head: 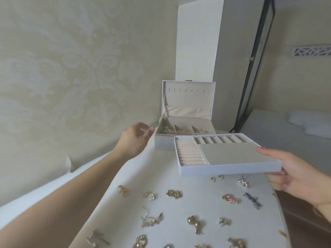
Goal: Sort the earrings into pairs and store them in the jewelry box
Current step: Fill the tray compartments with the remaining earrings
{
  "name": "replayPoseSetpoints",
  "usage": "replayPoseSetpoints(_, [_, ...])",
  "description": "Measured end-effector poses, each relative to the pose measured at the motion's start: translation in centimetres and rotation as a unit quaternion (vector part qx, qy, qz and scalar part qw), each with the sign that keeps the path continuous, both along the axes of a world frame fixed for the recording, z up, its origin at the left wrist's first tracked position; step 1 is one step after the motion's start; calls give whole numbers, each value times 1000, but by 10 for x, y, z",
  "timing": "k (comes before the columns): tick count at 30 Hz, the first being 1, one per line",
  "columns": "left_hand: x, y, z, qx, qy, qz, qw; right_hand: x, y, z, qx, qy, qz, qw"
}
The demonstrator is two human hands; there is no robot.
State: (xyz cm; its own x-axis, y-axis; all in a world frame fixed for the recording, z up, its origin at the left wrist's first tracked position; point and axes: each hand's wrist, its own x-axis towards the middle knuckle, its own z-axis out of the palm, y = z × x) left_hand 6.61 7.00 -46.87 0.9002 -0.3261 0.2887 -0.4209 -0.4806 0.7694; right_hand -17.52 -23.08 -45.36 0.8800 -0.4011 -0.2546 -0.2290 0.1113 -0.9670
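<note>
The left hand (133, 140) reaches loosely, holding nothing, beside the jewelry box (184, 133). Right of it, the right hand (293, 174) grips one end of the tray (227, 154); it may tip onto the earrings (179, 208) below.

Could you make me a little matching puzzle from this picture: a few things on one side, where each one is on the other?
Things:
1. removable tray
2. green earrings
3. pink earring
4. left hand

Places:
A. lying on the white table
B. in the jewelry box's left compartment
C. held in the right hand
D. by the box's left corner

Pairs: 1-C, 2-B, 3-A, 4-D
</note>
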Motion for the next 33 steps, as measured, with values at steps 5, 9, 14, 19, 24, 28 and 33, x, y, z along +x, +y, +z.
replayPoseSetpoints(5, [-24, 31, 14, -154, 313, -72, 934, 34, 67, -1, -5, 34, 35, 999])
replayPoseSetpoints(9, [-25, 55, 7, -244, 399, -54, 882, 60, 108, -8, -13, 27, 67, 997])
replayPoseSetpoints(14, [-23, 77, -3, -270, 391, 16, 880, 75, 130, -19, -27, 30, 89, 995])
replayPoseSetpoints(19, [-10, 99, 2, -317, 354, 39, 879, 68, 133, -37, -455, -32, -8, 890])
replayPoseSetpoints(24, [-2, 112, 10, -335, 332, 56, 880, 65, 185, -41, -712, -167, 69, 678])
replayPoseSetpoints(28, [-1, 113, 8, -331, 331, 58, 882, 88, 227, -31, -679, -185, 223, 674])
replayPoseSetpoints(33, [0, 107, 0, -325, 318, 63, 889, 116, 258, -42, -758, -108, 282, 578])
